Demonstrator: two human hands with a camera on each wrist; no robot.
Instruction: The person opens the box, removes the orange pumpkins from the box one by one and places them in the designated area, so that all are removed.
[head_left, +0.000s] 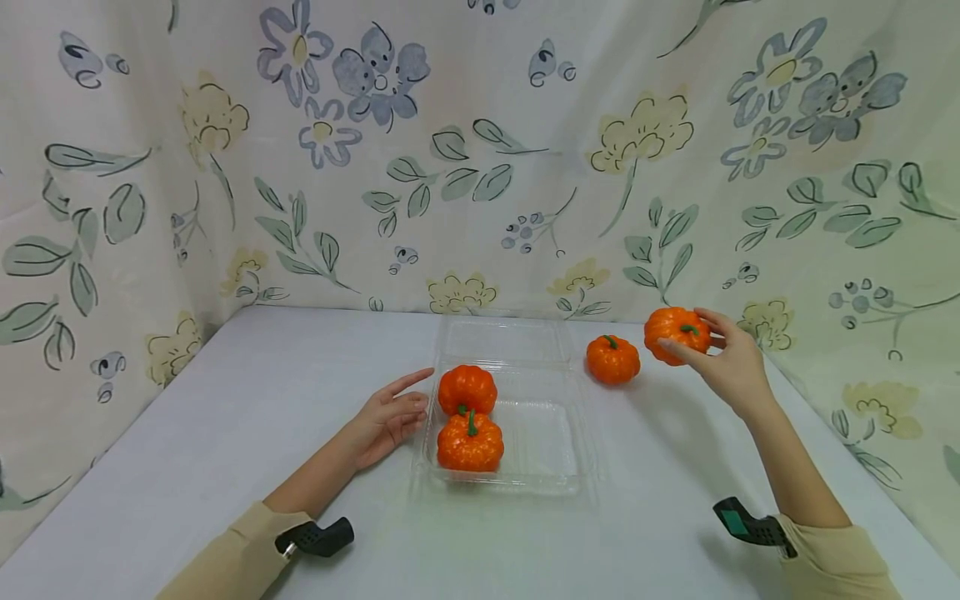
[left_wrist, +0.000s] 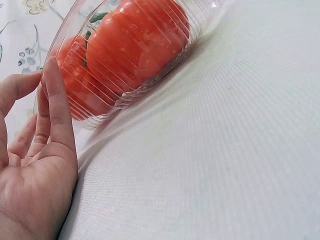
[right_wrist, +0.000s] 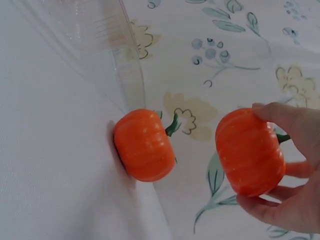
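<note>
Between thumb and fingers, my right hand (head_left: 731, 362) grips a small orange pumpkin (head_left: 677, 336) with a green stem, held up over the table's right side. In the right wrist view that pumpkin (right_wrist: 251, 152) shows its ribbed side. Another pumpkin (head_left: 612, 360) sits on the table just left of it. A clear plastic clamshell box (head_left: 540, 446) lies with its lid folded back. Two pumpkins, a rear one (head_left: 467, 389) and a front one (head_left: 470, 443), fill its left side. My left hand (head_left: 386, 425) is at the box's left wall, fingers (left_wrist: 57, 105) extended against the plastic.
The box's lid (head_left: 504, 342) extends toward the back of the white table (head_left: 300, 350). Behind the table hangs a curtain (head_left: 465, 233) printed with flowers and leaves. A black wrist camera (head_left: 315, 537) is strapped over the left sleeve, another (head_left: 753, 527) over the right.
</note>
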